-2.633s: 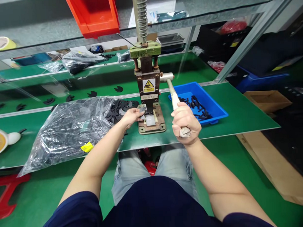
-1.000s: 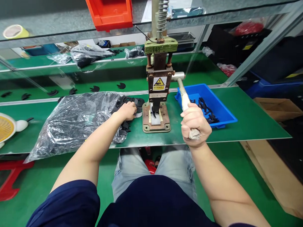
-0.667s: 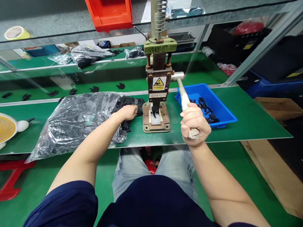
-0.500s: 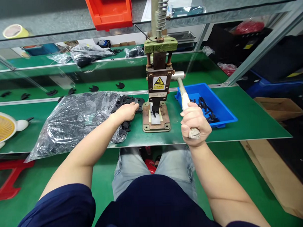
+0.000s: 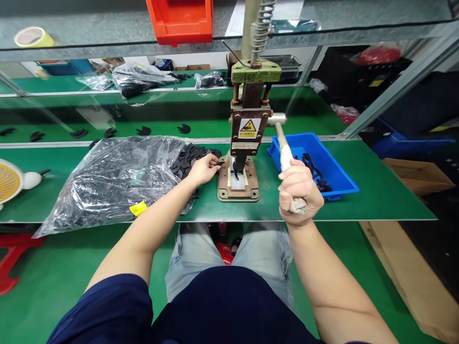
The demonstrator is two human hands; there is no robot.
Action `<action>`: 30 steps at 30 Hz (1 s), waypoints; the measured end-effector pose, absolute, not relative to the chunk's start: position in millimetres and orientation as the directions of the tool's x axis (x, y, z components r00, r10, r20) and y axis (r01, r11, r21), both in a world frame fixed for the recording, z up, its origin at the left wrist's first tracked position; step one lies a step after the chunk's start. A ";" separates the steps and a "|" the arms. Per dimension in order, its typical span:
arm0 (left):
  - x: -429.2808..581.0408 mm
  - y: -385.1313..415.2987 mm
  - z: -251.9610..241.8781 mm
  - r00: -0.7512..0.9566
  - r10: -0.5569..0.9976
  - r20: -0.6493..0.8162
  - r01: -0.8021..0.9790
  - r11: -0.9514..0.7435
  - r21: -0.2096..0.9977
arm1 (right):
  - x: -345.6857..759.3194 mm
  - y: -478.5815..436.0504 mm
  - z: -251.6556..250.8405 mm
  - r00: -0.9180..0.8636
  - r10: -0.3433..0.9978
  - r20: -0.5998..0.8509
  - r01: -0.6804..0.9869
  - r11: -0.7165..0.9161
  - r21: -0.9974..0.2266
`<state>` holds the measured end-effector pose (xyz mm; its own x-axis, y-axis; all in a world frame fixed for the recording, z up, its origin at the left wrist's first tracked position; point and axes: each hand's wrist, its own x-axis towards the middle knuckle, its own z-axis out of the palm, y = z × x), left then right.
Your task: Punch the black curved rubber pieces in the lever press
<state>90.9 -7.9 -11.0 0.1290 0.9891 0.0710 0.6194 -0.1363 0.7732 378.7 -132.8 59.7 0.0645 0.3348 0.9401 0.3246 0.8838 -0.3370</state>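
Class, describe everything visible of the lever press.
The lever press stands upright on the green table, its top out of frame. A coiled spring rises above a worn green block; the dark metal body carries a yellow-and-white warning label. The right hand grips its pale-wrapped lever. A dark curved piece shows at the pale pad on the rusty-looking base plate. Whether the left hand touches the press is unclear.
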 end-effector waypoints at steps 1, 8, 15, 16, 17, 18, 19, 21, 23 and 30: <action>93.4 -7.6 -13.4 0.113 0.992 0.058 0.613 -0.116 0.782 | 378.9 -132.6 59.7 0.061 0.331 0.942 0.321 0.887 -0.333; 89.5 -15.4 2.9 0.118 0.993 -0.017 0.663 -0.066 0.746 | 377.8 -129.6 58.6 0.085 0.314 0.946 0.323 0.889 -0.324; 111.2 -21.9 9.8 0.239 0.951 -0.196 0.320 0.114 0.941 | 376.1 -129.0 58.0 0.100 0.308 0.946 0.328 0.888 -0.324; 115.2 -21.8 7.7 0.237 0.951 -0.201 0.302 0.124 0.945 | 376.5 -129.3 57.9 0.094 0.310 0.946 0.328 0.887 -0.324; 118.4 -21.3 5.5 0.231 0.952 -0.203 0.289 0.133 0.948 | 376.9 -129.5 57.7 0.085 0.315 0.945 0.328 0.887 -0.326; 120.6 -20.4 3.6 0.221 0.954 -0.204 0.278 0.138 0.951 | 377.4 -129.8 57.5 0.078 0.321 0.944 0.328 0.886 -0.328; 121.8 -19.2 2.1 0.213 0.955 -0.206 0.271 0.145 0.952 | 377.8 -130.0 57.4 0.077 0.324 0.943 0.327 0.885 -0.331; 121.9 -16.8 0.0 0.211 0.951 -0.225 0.259 0.167 0.951 | 377.9 -130.3 57.5 0.079 0.319 0.944 0.327 0.886 -0.327; 120.4 -15.3 -1.0 0.220 0.942 -0.254 0.249 0.198 0.948 | 377.4 -130.4 58.2 0.086 0.311 0.946 0.329 0.888 -0.322; 120.0 -15.4 -2.9 0.205 0.938 -0.280 0.230 0.232 0.945 | 375.6 -131.0 60.5 0.090 0.299 0.950 0.329 0.891 -0.312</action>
